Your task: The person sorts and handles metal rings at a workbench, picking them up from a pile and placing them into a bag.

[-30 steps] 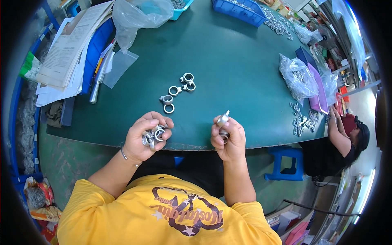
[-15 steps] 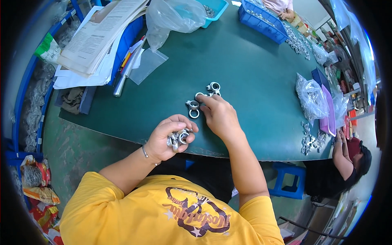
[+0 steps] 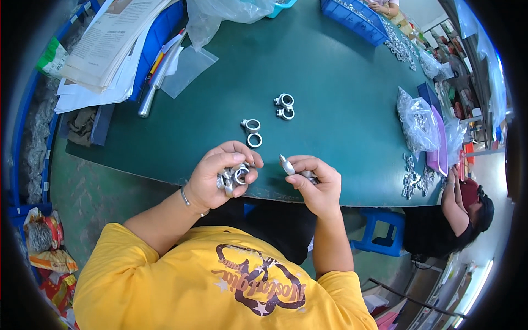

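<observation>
My left hand [image 3: 212,173] is closed around a cluster of silver metal ring fittings [image 3: 241,175], with several loops showing between palm and fingertips. Across from it, just above the table's near edge, my right hand [image 3: 322,187] pinches another metal ring fitting [image 3: 286,165] between thumb and fingers, its ring seen nearly edge-on. Part of what it holds is hidden by the fingers. On the green tabletop beyond my hands lie a pair of touching ring fittings [image 3: 252,132] and, farther right, a second pair [image 3: 286,108].
Papers [image 3: 113,47], a blue bin [image 3: 159,47], a metal tube [image 3: 154,88] and plastic bags [image 3: 190,69] occupy the left side. A blue crate [image 3: 355,22] stands at the far right. Rightward are bagged parts [image 3: 418,124], a purple tray [image 3: 437,148], loose fittings [image 3: 410,179] and a co-worker [image 3: 456,214].
My right hand has come back from the fittings on the table toward my body, now with a ring fitting in it. My left hand keeps its cluster. The view has shifted slightly.
</observation>
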`<act>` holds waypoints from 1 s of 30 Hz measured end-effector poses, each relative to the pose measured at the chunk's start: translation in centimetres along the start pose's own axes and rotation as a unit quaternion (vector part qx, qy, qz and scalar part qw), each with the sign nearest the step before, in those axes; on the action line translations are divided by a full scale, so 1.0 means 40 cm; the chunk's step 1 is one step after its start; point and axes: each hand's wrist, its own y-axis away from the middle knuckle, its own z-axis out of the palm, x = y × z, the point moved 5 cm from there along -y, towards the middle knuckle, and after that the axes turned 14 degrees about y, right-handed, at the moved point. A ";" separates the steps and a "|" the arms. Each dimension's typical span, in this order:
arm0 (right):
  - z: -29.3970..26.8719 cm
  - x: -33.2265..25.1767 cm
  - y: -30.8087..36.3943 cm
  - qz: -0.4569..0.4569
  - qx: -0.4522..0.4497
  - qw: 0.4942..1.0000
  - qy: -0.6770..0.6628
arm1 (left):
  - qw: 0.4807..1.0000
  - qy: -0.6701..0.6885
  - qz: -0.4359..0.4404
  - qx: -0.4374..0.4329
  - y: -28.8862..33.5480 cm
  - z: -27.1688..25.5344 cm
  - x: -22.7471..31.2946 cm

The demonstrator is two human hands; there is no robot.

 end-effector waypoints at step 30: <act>0.011 0.055 0.066 0.229 0.001 0.821 -0.523 | 1.000 -0.024 -0.002 0.004 -0.006 0.005 0.000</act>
